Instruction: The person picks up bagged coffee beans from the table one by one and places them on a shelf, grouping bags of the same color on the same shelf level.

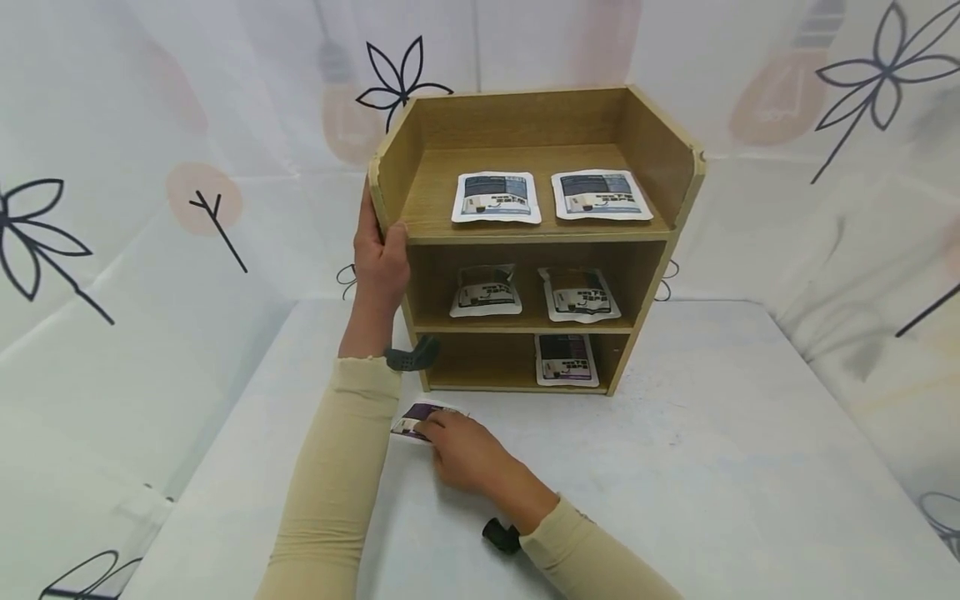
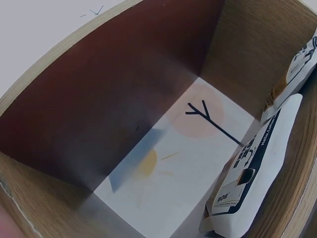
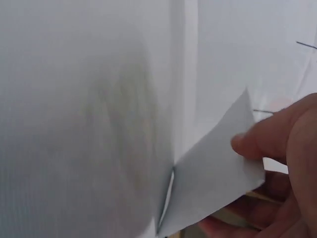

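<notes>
A small wooden shelf (image 1: 525, 236) stands on the white table. My left hand (image 1: 382, 260) grips its left side panel, thumb at the front edge and fingers along the outside. In front of the shelf's lower left corner, my right hand (image 1: 472, 454) pinches a flat purple-and-white packet (image 1: 411, 419) close over the table. In the right wrist view the thumb lies on the plain pale side of that packet (image 3: 213, 168), the other fingers behind it. One similar packet (image 1: 567, 360) leans in the right half of the bottom compartment; its left half is bare.
On the top board lie two blue-and-white packets (image 1: 497, 198). Two brown-and-white packets (image 1: 580, 294) sit in the middle compartment. A patterned white curtain (image 1: 225, 125) hangs behind the white table (image 1: 712, 433). Small dark devices (image 1: 501, 536) are worn at both wrists.
</notes>
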`<move>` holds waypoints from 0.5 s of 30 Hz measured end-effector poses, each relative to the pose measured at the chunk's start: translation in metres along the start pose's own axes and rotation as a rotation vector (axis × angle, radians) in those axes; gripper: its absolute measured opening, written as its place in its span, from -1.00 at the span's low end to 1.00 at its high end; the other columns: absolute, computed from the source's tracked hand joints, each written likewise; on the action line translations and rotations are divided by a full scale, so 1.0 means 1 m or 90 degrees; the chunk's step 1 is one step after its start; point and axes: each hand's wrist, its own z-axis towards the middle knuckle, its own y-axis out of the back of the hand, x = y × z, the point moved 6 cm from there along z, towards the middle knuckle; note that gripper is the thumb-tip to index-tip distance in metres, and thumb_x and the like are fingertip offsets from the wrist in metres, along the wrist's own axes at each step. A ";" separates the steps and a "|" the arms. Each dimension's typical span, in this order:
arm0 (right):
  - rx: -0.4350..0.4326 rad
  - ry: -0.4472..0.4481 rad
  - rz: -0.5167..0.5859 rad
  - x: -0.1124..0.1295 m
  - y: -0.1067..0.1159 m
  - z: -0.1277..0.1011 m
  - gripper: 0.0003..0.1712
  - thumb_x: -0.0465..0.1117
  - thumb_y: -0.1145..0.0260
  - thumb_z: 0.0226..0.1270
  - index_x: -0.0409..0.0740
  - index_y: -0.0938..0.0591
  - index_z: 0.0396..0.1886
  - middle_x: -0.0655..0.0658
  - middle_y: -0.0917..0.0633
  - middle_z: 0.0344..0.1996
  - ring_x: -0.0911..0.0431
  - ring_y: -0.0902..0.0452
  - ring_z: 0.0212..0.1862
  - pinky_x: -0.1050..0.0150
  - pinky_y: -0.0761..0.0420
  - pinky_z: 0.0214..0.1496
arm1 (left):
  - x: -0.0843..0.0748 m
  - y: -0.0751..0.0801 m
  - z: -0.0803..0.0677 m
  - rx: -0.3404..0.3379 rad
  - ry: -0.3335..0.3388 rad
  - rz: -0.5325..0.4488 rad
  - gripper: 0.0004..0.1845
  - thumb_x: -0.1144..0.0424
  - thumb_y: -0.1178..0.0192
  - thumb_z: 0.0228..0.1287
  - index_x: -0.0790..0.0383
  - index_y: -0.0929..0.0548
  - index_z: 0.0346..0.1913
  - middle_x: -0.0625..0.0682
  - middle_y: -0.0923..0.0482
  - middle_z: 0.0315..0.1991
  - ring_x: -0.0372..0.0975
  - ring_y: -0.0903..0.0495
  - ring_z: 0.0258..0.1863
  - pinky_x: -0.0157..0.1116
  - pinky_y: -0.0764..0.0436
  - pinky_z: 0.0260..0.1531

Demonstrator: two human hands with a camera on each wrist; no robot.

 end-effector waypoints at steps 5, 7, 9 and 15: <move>-0.045 0.009 -0.024 -0.006 0.012 -0.006 -0.61 -0.28 -0.18 0.34 -0.03 -0.61 0.15 0.00 -0.66 0.04 0.10 -0.60 0.09 0.20 -0.57 0.14 | -0.005 0.000 -0.002 0.001 0.010 0.003 -0.25 0.30 0.18 0.35 -0.17 0.10 0.56 -0.16 -0.10 0.49 -0.29 -0.21 0.36 -0.20 -0.17 0.42; -0.066 0.015 -0.032 -0.009 0.016 -0.008 -0.60 -0.28 -0.20 0.33 0.00 -0.61 0.15 0.03 -0.67 0.04 0.11 -0.61 0.09 0.20 -0.58 0.13 | -0.014 0.000 -0.007 0.002 0.014 0.005 -0.25 0.30 0.19 0.35 -0.14 0.10 0.56 -0.14 -0.10 0.49 -0.27 -0.21 0.36 -0.19 -0.17 0.42; -0.093 0.020 -0.036 -0.012 0.020 -0.010 -0.60 -0.28 -0.22 0.31 0.04 -0.62 0.14 0.05 -0.69 0.03 0.13 -0.62 0.08 0.20 -0.58 0.11 | -0.024 0.000 -0.011 0.003 0.017 0.009 -0.26 0.31 0.20 0.35 -0.09 0.10 0.56 -0.10 -0.10 0.49 -0.24 -0.21 0.37 -0.17 -0.17 0.42; -0.171 0.026 -0.008 -0.021 0.035 -0.018 -0.65 -0.30 -0.27 0.26 0.04 -0.68 0.03 0.07 -0.74 -0.08 0.15 -0.67 -0.03 0.22 -0.61 0.02 | -0.034 0.000 -0.016 0.006 0.020 0.018 -0.26 0.32 0.21 0.35 -0.04 0.11 0.56 -0.05 -0.09 0.50 -0.21 -0.21 0.38 -0.15 -0.17 0.43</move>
